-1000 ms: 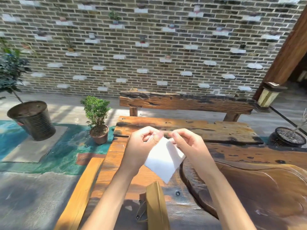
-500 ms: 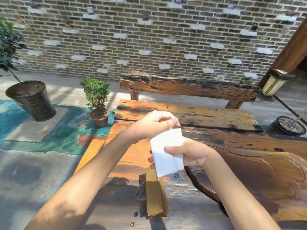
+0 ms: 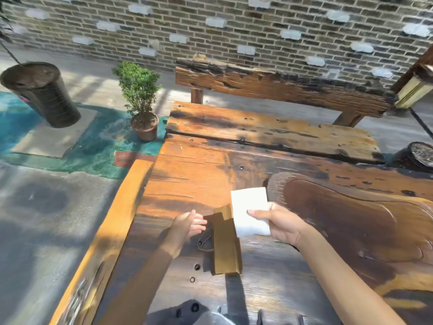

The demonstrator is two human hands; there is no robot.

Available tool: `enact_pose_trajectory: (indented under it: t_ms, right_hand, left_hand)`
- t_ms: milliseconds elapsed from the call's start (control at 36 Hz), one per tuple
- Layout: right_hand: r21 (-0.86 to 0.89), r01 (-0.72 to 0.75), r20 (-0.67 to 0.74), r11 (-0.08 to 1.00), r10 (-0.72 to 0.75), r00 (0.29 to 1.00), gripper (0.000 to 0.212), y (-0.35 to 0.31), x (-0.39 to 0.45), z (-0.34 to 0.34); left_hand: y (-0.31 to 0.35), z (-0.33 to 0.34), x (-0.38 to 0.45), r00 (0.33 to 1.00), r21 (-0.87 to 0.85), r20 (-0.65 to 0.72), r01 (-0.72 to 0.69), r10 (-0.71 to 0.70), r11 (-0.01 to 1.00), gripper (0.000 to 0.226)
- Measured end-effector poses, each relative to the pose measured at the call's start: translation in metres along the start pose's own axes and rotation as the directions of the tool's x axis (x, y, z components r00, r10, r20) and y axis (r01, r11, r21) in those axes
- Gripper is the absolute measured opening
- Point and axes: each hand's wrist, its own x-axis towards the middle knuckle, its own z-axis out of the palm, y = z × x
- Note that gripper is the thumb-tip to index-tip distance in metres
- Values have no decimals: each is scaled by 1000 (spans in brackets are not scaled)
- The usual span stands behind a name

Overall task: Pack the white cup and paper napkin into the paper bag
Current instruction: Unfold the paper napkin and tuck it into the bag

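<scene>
A folded white paper napkin (image 3: 250, 211) is pinched in my right hand (image 3: 278, 222), held upright just above the mouth of the brown paper bag (image 3: 226, 249). The bag stands narrow on the dark wooden table (image 3: 194, 174), its dark cord handles hanging on its left side. My left hand (image 3: 187, 227) sits just left of the bag's top edge, fingers apart and stretched toward the rim; contact with the bag is not clear. No white cup is visible.
A carved brown wooden tray (image 3: 351, 221) fills the table's right side. Behind the table stands a rough wooden bench (image 3: 276, 90). A small potted shrub (image 3: 140, 99) and a dark metal tub (image 3: 42, 92) stand on the floor at the left, before a brick wall.
My left hand let go of the napkin and dropped to the left of the bag's top. My right hand lowered the napkin toward the bag's mouth. The view tilted downward.
</scene>
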Motion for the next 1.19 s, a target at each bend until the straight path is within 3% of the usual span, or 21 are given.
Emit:
enact_pose_trajectory:
  t_ms: [194,333,528,611,750,889,1000,1111,1194]
  right_hand:
    - [8,-142,-72,990,143,987,19,31,35,-24]
    - [51,-203,-127,978,208,970,43,48,56,-42]
    - [48,-234,-154,971,239,959,46,67,69,-45]
    - [92,-227,-136,969,238,962,30,73,70,-43]
    - [109,-245,-151,963,259,954,46,84,72,-46]
    - [119,-255,-135,960,270,953,61,91,74,-52]
    - [127,-252,-133,959,268,954,61,93,73,-54]
    - [148,-235,-121,961,253,960,52,97,71,-53]
    - [152,-227,-113,962,246,963,54,100,69,-51]
  left_hand:
    - [-66,11,34,949,35,75,304,-306,952,43]
    - [-87,27,40,894,30,57,443,-444,896,46]
    - [-109,33,28,832,-258,-13,533,-555,806,44]
    - [-117,33,23,788,-437,-1,553,-615,709,41]
    - [-121,32,17,799,-465,101,565,-593,681,36]
    - [-121,24,13,821,-494,102,532,-563,687,32]
    - [-116,21,11,851,-462,163,513,-499,723,38]
    - [-104,23,10,879,-373,247,475,-408,797,30]
    - [-96,24,10,893,-403,269,445,-361,799,36]
